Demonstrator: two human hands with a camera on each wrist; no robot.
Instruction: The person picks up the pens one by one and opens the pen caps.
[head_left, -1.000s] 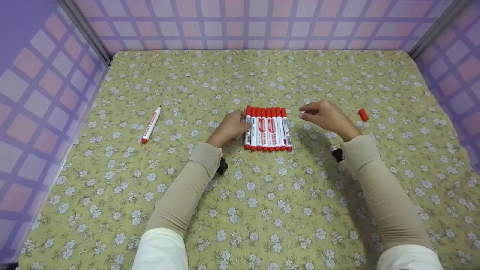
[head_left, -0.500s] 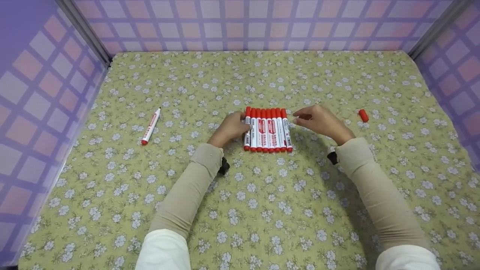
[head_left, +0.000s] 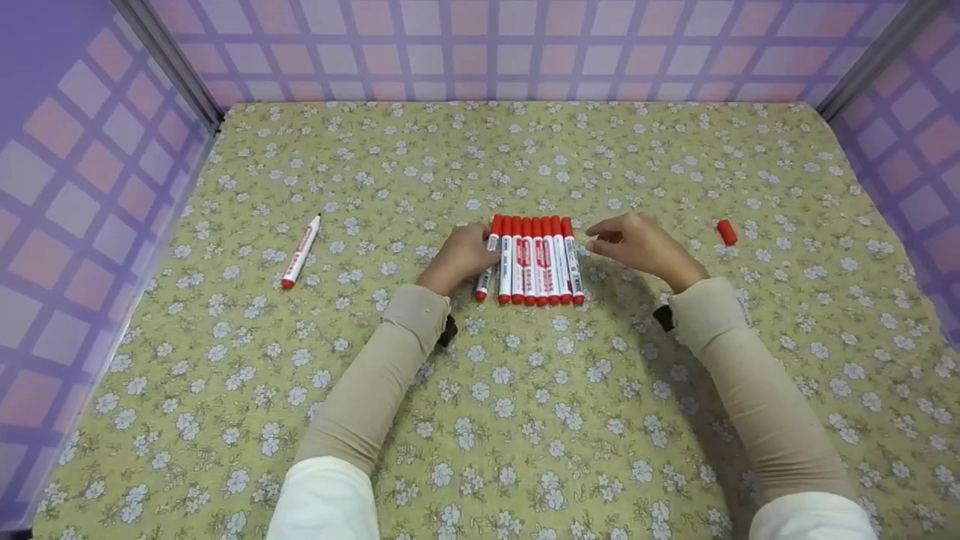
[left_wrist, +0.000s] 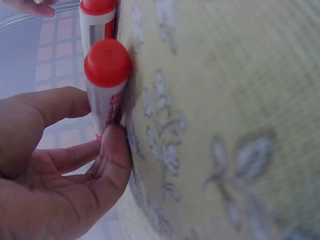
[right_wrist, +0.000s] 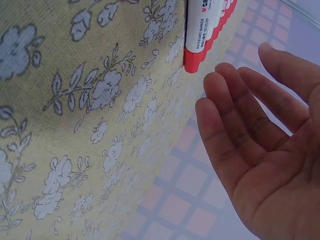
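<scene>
centrally on the floral worktop [head_left: 525, 420] lies a row of red-capped whiteboard markers [head_left: 538, 259], side by side and touching, caps pointing away from the person. the leftmost marker [head_left: 487, 262] sits tilted, its near end swung out from the row. each marker looks light, stiff and smooth; being round, it is judged likely to roll, so the best hold is a pinch across the barrel near its middle. the left hand [head_left: 459, 259] has thumb and fingertips [left_wrist: 116, 150] curled against the tilted marker's barrel, pinching it lightly at the worktop. the right hand [head_left: 637, 244] hovers just beside the row's right edge, fingers [right_wrist: 235, 125] relaxed and spread, palm empty. a separate uncapped marker [head_left: 301, 251] lies well apart on the left; a loose red cap [head_left: 726, 231] lies to the right.
</scene>
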